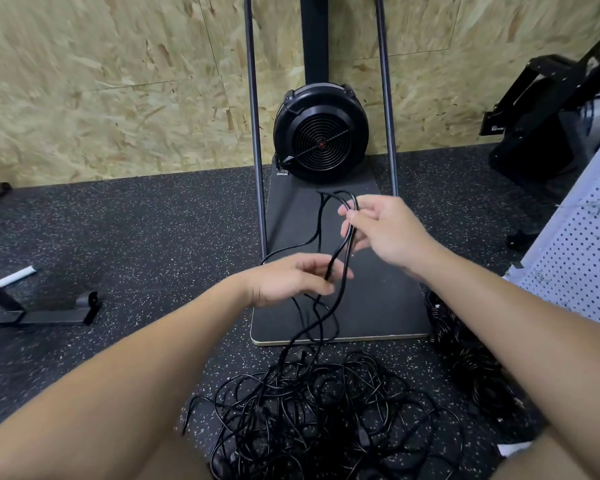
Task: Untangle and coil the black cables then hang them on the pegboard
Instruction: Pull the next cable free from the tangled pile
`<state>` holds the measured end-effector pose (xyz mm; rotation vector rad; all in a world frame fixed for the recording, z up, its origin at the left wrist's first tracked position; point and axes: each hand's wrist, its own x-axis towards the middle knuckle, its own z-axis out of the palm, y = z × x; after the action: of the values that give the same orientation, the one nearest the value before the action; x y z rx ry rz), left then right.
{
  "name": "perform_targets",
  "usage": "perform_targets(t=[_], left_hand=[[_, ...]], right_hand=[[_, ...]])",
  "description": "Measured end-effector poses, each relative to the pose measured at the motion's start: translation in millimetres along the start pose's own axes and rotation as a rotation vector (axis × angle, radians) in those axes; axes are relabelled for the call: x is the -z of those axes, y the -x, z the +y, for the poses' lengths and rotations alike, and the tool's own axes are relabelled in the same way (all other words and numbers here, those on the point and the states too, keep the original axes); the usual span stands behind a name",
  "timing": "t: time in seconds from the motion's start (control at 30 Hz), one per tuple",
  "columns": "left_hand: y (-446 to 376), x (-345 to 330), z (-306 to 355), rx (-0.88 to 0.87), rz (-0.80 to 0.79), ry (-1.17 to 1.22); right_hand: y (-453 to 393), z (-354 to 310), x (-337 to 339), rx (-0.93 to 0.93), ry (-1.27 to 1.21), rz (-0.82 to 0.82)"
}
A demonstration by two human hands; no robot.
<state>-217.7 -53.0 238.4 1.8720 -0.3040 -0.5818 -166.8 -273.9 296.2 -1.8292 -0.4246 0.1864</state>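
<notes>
Tangled black cables (312, 407) lie heaped on the speckled floor (136, 230), nearest the viewer, just short of the near edge of a dark base board (378, 299). A second dark cable bundle (465, 362) lies off the board's right near corner. Bare floor extends to the left, up to a wall of chipboard (101, 81). A round black fan unit (321, 133) stands at the board's far edge between two upright poles. A white pegboard (582, 258) leans at the right edge. The right hand (381, 226) pinches a raised loop of cable; the left hand (288, 278), lower, pinches the same strands.
</notes>
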Motion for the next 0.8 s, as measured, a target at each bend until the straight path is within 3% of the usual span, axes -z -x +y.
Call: perform_targets(t=[0.2, 0.4, 0.53, 0.63, 0.8], left_hand=[[-3, -14, -4, -0.033, -0.016, -0.107], [-8, -15, -8, -0.094, 0.241, -0.101], [-13, 0, -3, -0.111, 0.428, 0.008], [-20, 5, 3, -0.11, 0.511, 0.036], [-33, 5, 14, -0.111, 0.649, 0.155]], right_hand=[[-10, 4, 9, 0.048, -0.024, 0.071], [-17, 18, 6, -0.092, -0.21, 0.041], [-10, 43, -5, -0.273, 0.079, -0.149], [10, 53, -27, -0.252, 0.374, -0.349], [24, 56, -54, -0.265, 0.18, -0.425]])
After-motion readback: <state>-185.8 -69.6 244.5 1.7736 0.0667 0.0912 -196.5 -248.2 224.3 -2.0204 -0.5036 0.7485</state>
